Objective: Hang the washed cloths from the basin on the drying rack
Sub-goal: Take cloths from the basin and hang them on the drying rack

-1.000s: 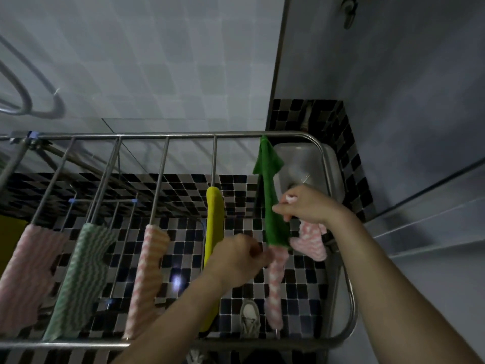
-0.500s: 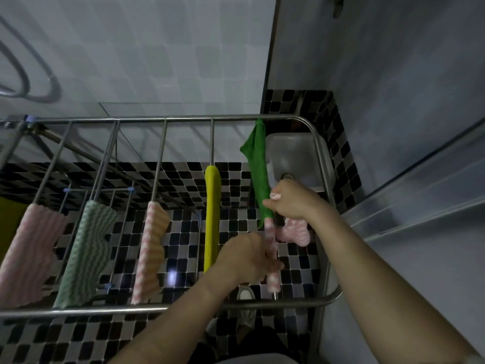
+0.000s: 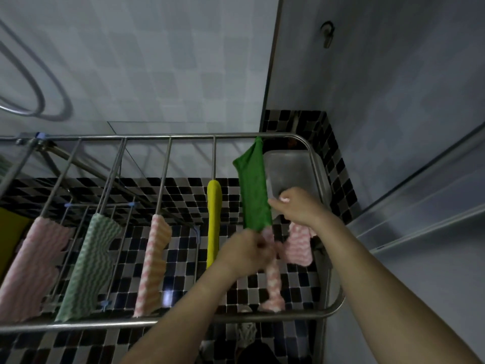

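Observation:
A steel drying rack (image 3: pixel 168 321) spans the view with cloths over its rods. On the rightmost rod hangs a green cloth (image 3: pixel 254 190), and below it a pink-and-white striped cloth (image 3: pixel 274 282) drapes over the same rod, one flap hanging to the right. My left hand (image 3: pixel 246 249) pinches the pink cloth just under the green one. My right hand (image 3: pixel 299 206) grips the lower right edge of the green cloth. Beyond the rack's right end sits a grey basin (image 3: pixel 291 172); its inside looks bare.
Other rods carry a yellow cloth (image 3: pixel 214 222), a pink-orange striped cloth (image 3: pixel 153 264), a green wavy cloth (image 3: pixel 90 266) and a pink cloth (image 3: pixel 31 269). Checkered tile floor lies below. A wall and a ledge close in on the right. A hose loops at upper left.
My left hand has shifted right onto the pink cloth, which now lies further along the rod. My right hand has stayed at the green cloth's lower edge.

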